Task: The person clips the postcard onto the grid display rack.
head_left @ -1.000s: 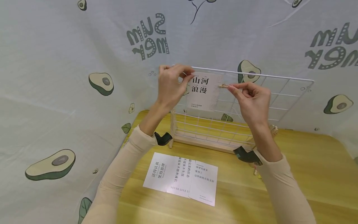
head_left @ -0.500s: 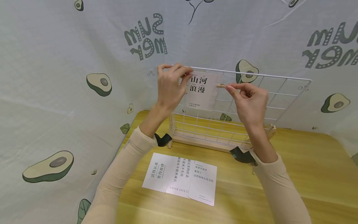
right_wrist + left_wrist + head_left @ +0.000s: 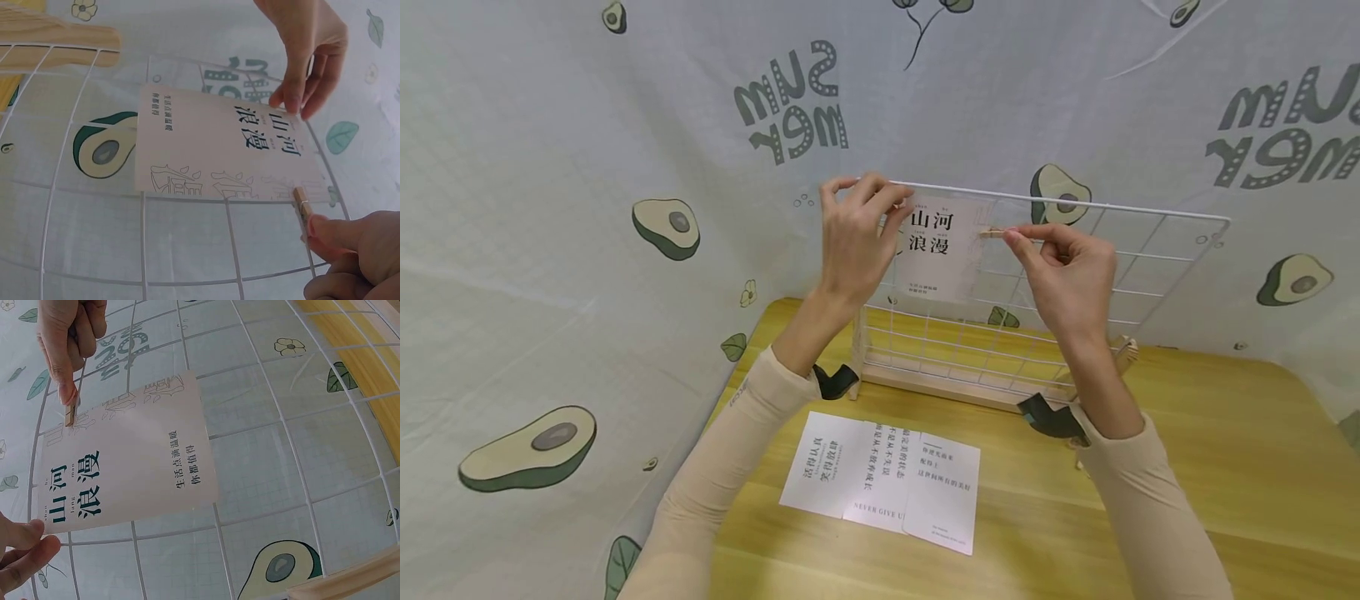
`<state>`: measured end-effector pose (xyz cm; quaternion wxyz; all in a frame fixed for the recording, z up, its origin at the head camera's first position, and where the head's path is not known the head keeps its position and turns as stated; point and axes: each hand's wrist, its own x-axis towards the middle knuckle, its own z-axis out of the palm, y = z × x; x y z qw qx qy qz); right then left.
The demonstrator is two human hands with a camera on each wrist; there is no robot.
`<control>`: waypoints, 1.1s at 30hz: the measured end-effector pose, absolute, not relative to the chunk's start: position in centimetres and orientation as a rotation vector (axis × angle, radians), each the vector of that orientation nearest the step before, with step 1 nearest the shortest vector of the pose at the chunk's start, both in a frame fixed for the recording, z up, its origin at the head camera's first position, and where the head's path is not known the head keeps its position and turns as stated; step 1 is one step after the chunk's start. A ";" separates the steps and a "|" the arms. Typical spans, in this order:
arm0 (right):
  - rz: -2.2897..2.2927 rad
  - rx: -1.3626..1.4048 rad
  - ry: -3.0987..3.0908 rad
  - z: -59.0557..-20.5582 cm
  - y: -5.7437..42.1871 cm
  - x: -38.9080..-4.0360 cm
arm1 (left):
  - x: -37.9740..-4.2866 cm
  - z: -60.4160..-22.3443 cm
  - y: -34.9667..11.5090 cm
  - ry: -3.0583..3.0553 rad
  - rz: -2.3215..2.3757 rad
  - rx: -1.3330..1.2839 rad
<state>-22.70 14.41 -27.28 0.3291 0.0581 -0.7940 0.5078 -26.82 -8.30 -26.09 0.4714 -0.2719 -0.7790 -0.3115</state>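
A white card (image 3: 936, 271) with large dark Chinese characters lies against the upper left part of a white wire grid rack (image 3: 1150, 218). My left hand (image 3: 857, 237) pinches the card's upper left corner between thumb and fingers, close to the top wire. At the card's right edge, my right hand (image 3: 1071, 279) pinches a small wooden clothespin (image 3: 302, 203). The clothespin's tip overlaps the card's edge beside a grid wire. In the left wrist view the card (image 3: 144, 450) looks flat, with the clothespin (image 3: 71, 414) at its edge near the top.
Several printed cards (image 3: 880, 483) lie overlapping on the wooden table (image 3: 1037, 533) in front of the rack. The rack's wooden base (image 3: 940, 388) stands near the table's back. A pale avocado-print cloth (image 3: 550, 292) hangs behind and to the left.
Both hands keep nearly the same hold on the card and clothespin. The whole scene shifts slightly left in the head view.
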 end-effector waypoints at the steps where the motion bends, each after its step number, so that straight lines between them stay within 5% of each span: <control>1: 1.319 0.150 -2.085 -27.3 14.5 -22.7 | -26.7 -26.1 -8.3 -1.910 -0.761 -0.667; 20: 1.154 0.191 -2.094 -27.7 14.6 -21.0 | -23.6 -27.6 -9.8 -1.924 -0.788 -0.668; 33: 1.118 0.134 -2.257 -33.1 18.0 -16.4 | -19.9 -34.1 -11.7 -2.127 -0.930 -0.651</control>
